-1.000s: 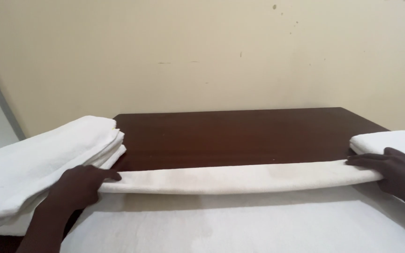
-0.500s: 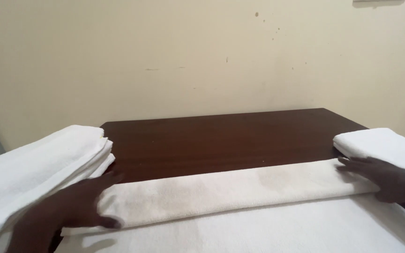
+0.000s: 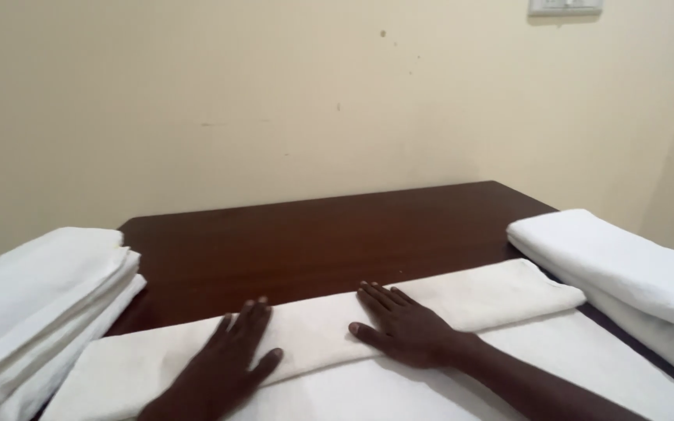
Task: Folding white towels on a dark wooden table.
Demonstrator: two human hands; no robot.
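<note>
A white towel lies across the near part of a dark wooden table, its far edge folded over into a long band. My left hand rests flat on that folded band, left of the middle, fingers spread. My right hand lies flat on the band just right of the middle, palm down, fingers apart. Neither hand grips anything.
A stack of folded white towels sits at the table's left end. Another folded white towel lies at the right end. A cream wall rises behind the table, with a switch plate at the top right.
Both hands have let go of the towel's ends and moved inward to the middle of the folded band, pressing flat. The view has tilted up.
</note>
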